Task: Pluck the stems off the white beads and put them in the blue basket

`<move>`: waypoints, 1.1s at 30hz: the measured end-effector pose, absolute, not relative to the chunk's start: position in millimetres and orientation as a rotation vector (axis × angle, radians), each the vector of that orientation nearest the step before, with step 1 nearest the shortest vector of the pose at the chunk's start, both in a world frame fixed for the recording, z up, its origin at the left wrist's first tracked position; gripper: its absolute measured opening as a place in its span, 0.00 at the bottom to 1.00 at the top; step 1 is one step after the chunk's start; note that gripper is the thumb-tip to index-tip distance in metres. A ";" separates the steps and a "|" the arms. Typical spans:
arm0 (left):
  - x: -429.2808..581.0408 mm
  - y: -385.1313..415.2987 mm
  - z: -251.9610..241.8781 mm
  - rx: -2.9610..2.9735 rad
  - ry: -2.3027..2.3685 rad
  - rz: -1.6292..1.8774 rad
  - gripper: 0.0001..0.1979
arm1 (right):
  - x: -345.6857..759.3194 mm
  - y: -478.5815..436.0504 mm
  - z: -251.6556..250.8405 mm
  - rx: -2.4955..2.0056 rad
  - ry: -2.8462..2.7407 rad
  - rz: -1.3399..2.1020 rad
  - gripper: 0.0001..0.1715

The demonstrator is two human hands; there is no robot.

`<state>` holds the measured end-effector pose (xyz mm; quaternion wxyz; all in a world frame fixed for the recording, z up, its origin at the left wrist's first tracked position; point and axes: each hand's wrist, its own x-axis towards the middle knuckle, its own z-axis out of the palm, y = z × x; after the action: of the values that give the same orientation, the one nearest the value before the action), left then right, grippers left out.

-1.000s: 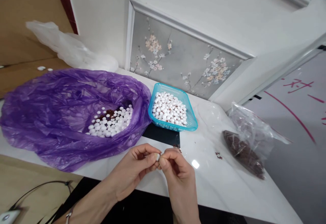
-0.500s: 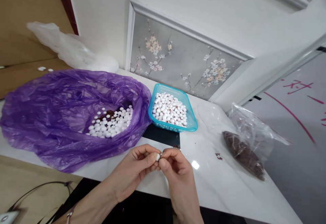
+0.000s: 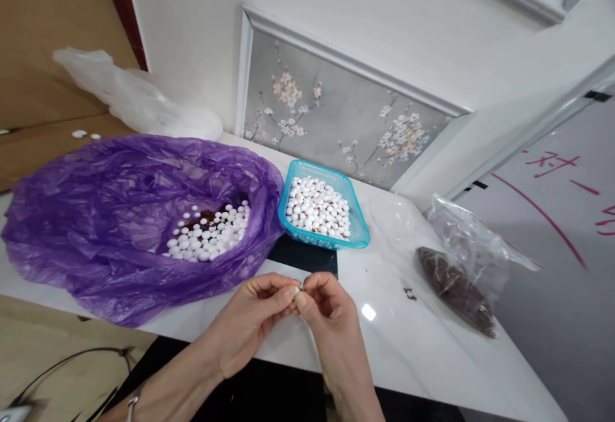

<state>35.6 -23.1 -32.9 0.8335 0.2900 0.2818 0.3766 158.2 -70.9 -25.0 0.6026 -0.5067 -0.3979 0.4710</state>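
Observation:
A small white ball (image 3: 296,290) is pinched between the thumb and fingers of my left hand (image 3: 257,316), just over the table's front part. My right hand (image 3: 335,319) meets it there, thumb and forefinger closed at the ball's right side; whatever they grip is too small to make out. Beyond my hands stands a blue plastic basket (image 3: 359,222) filled with white balls (image 3: 318,207) that have brown bits among them. To the left, an open purple plastic bag (image 3: 110,217) holds more white balls (image 3: 206,243) and a little brown material (image 3: 204,218).
A clear bag of brown pieces (image 3: 454,287) lies on the right of the white table (image 3: 384,351), with a few brown crumbs (image 3: 410,293) beside it. Cardboard (image 3: 57,38) and a whitish plastic bag (image 3: 139,98) are at the back left. A whiteboard (image 3: 542,268) stands at right.
The view has shifted slightly. My fingers have drawn closer around the white ball, so less of it shows. The basket and bags stay where they were.

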 end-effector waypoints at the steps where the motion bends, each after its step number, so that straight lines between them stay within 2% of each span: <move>1: 35.6 -23.1 -32.8 0.617 0.589 0.799 0.04 | 158.1 -71.1 -24.9 -1.162 -0.924 1.101 0.06; 6: 33.8 -23.4 -32.1 0.559 0.544 0.785 0.05 | 161.9 -76.5 -27.5 -1.113 -0.919 1.122 0.06; 9: 31.5 -23.9 -31.5 0.568 0.511 0.765 0.05 | 168.2 -81.2 -29.0 -1.226 -0.939 1.017 0.08; 14: 29.7 -26.0 -31.3 0.651 0.495 0.784 0.10 | 178.7 -86.3 -31.2 -1.371 -0.991 0.850 0.11; 21: 30.8 -27.9 -31.6 0.731 0.547 0.843 0.06 | 194.6 -95.3 -38.8 -1.518 -0.895 0.681 0.13; 28: 31.1 -29.5 -31.1 0.771 0.628 0.902 0.06 | 200.4 -99.1 -46.6 -1.558 -0.888 0.623 0.14; 33: 48.8 -17.9 -9.7 1.029 0.710 1.018 0.06 | 198.3 -97.8 -51.5 -1.527 -0.917 0.612 0.14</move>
<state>48.8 -17.9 -9.7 0.6923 0.4606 0.3180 0.4556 198.3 -97.8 -51.5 0.5883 -0.6557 -0.3937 0.2626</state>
